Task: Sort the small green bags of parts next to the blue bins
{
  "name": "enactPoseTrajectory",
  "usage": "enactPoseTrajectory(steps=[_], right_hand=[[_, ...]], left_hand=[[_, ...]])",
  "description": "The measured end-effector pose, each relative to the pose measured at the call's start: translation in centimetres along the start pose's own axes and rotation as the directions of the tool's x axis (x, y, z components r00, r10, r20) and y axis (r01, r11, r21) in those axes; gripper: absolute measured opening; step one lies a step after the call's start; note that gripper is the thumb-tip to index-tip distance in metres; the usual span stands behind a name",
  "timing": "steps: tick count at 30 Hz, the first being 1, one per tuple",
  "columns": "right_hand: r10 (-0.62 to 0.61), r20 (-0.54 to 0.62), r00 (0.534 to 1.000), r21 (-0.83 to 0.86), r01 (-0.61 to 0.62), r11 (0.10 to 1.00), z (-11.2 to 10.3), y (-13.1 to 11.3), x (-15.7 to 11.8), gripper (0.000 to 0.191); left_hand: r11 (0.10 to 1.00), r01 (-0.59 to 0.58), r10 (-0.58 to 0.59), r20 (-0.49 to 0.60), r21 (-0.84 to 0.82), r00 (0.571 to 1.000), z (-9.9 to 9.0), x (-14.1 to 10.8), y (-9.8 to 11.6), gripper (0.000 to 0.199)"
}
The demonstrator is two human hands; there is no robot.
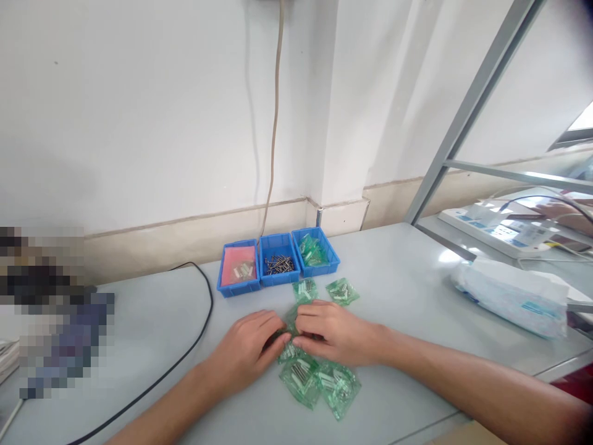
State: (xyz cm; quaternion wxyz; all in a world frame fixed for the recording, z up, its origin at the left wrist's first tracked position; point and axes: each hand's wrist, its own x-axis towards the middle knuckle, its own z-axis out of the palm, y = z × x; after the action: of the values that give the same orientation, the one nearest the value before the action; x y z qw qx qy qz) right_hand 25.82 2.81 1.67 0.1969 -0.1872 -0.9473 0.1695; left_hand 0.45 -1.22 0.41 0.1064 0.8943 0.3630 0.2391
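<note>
My left hand [254,343] and my right hand [327,330] meet at the middle of the grey table, thumbs and fingertips pinched on a green plastic bag [291,318] between them. The fingers partly hide this bag. Just below lie two green bags, one with screws and white pieces [300,378] and another beside it [340,388]. Part of a further bag [290,352] shows beneath my fingertips. Beyond my hands are two more filled bags, one near the bins [305,289] and one to its right [342,291].
Three blue bins stand by the wall: one with a pink sheet [239,288], one with screws [280,277], one with green bags [319,269]. A black cable [197,343] curves at left. At right are a plastic packet [514,300] and a metal frame [467,102].
</note>
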Motion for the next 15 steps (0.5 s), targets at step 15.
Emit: enactPoseTrajectory(steps=[15], right_hand=[[-0.003,-0.01,1.0,0.021,0.003,1.0,-0.16,-0.09,0.34,0.033]], left_hand=[[1.0,0.012,-0.013,-0.008,-0.015,1.0,0.09,-0.01,-0.11,0.028]])
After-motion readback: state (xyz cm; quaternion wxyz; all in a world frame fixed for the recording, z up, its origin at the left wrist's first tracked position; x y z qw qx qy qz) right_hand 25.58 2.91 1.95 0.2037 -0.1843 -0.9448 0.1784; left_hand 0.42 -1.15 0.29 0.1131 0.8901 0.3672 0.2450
